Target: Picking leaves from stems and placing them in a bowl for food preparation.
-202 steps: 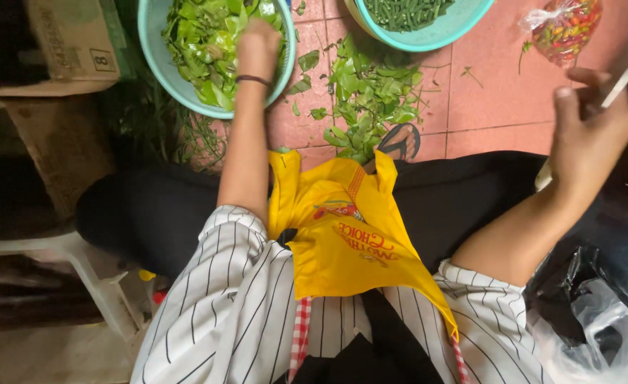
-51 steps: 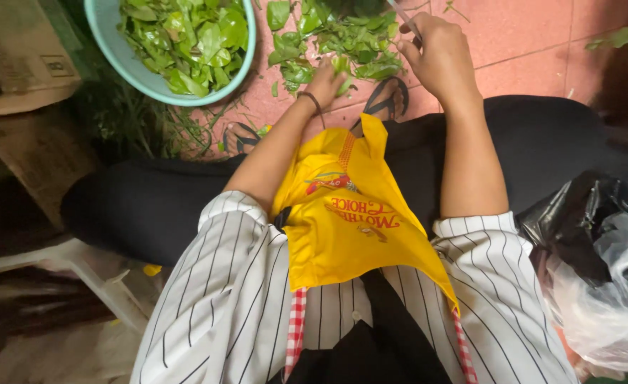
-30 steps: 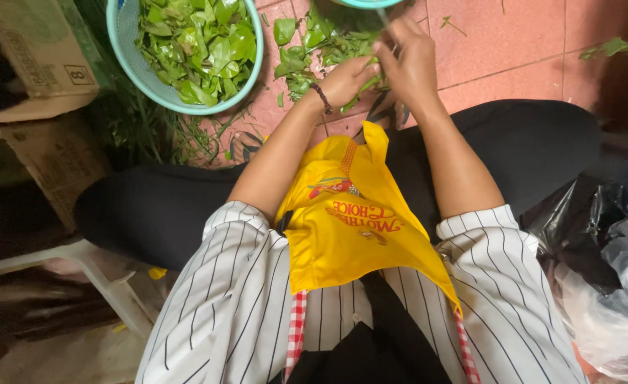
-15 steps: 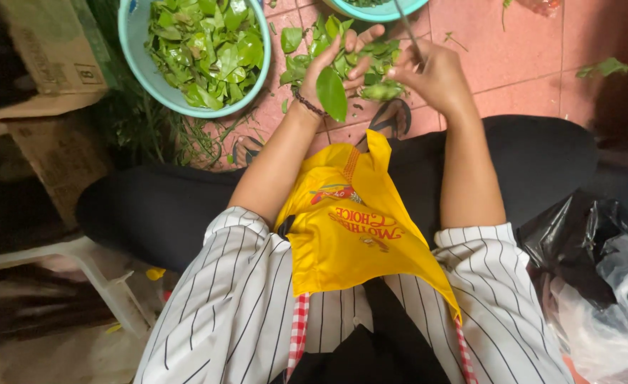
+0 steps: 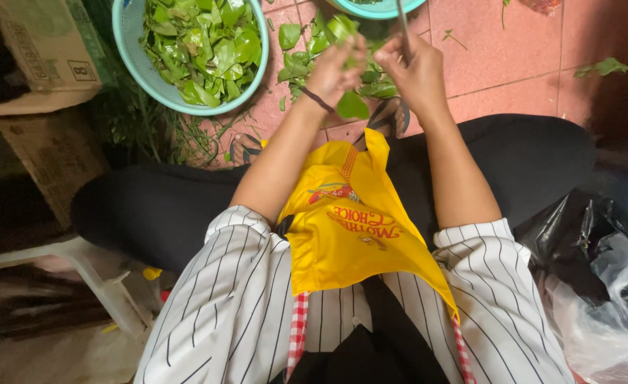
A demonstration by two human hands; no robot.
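Note:
My left hand (image 5: 334,67) is closed around a bunch of green leaves (image 5: 342,32), with one leaf (image 5: 352,107) hanging below the wrist. My right hand (image 5: 413,64) pinches a thin stalk (image 5: 403,25) that runs up toward the top edge. Both hands are raised close together over a loose pile of leaves (image 5: 307,57) on the pink tiled floor. A teal bowl (image 5: 137,67) full of picked leaves sits to the left of my left hand.
A second teal bowl (image 5: 381,10) shows at the top edge. Cardboard boxes (image 5: 44,50) stand at the left, and a white plastic stool (image 5: 79,267) below them. Plastic bags (image 5: 605,299) lie at the lower right. A leafy sprig (image 5: 609,67) lies at the right.
Both hands came together over the leaf pile, gathered leaves and lifted them. The right hand now holds a stalk upright, and the left holds a bunch of leaves.

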